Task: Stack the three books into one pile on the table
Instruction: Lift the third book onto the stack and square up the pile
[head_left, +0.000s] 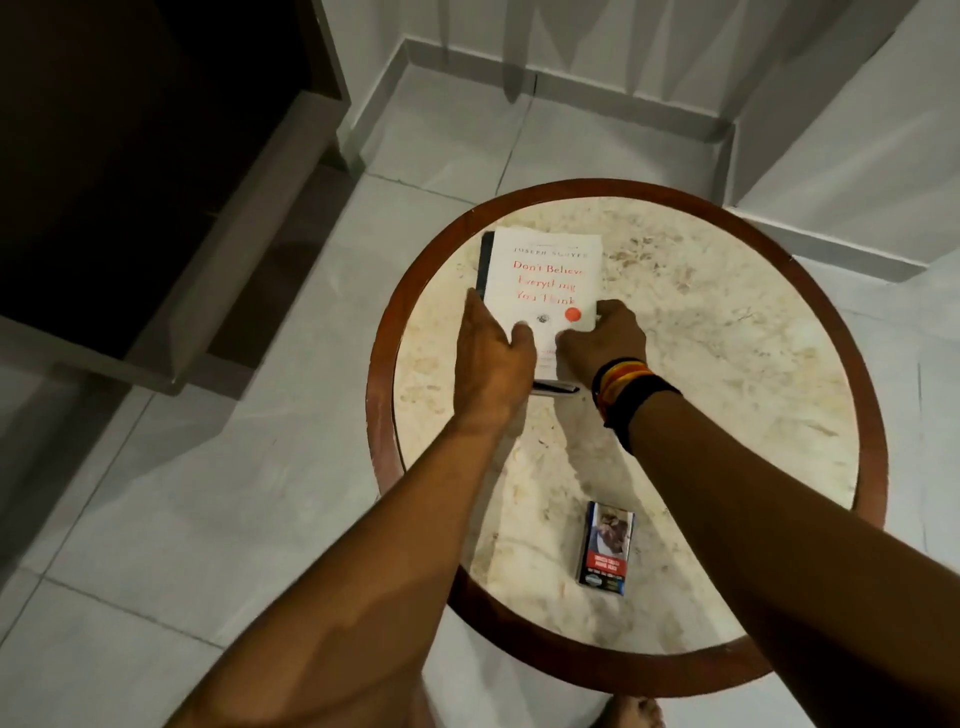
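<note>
A white book (545, 275) with red title letters lies on top of a pile at the far left of the round marble table (727, 364). A dark-covered book (487, 265) shows under it along the left edge, and another edge (556, 387) sticks out at the near end. How many books lie below I cannot tell. My left hand (493, 358) holds the pile's near left side, thumb on the white cover. My right hand (602, 338) grips the near right corner; bands circle its wrist.
A small cigarette pack (607, 543) lies on the table's near part. The table has a raised brown wooden rim (384, 332). Dark wooden furniture (130, 182) stands to the left on a white tiled floor. White walls meet behind the table.
</note>
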